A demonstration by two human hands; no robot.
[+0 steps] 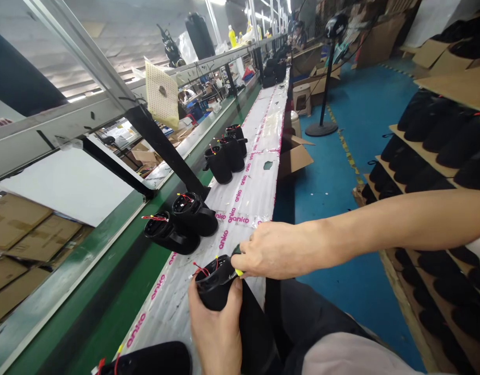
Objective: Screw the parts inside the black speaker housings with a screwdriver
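- Down at the front, the left hand (pixel 218 338) is wrapped round the held black cylinder (pixel 257 333), thumb by the rim; if that hold slackens, the smooth tilted body could roll under sideways pressure.
- Over it comes the right hand (pixel 281 250), closed on a small tool (pixel 238 272) with yellow showing at its grip, its working end down at the rim; push too hard and it could skate off towards that left thumb, right in line!
- Inside the open mouth, thin red wires (pixel 202 270) poke up and out; a slip inward might nick or tug them, loosening a joint.
- Low in view, another black cylinder (pixel 157 359) lies close by, its leads out at one end; a careless elbow or sleeve could snag them.
- Just beyond, a pair of cylinders (pixel 179 237) stands close together at the green belt (pixel 107 307); a knock could tip one onto it.
- Farther up the wrapped ledge (pixel 259 179), three more cylinders (pixel 221 165) huddle together; wrinkled film could catch a base if one were slid, toppling its neighbours.
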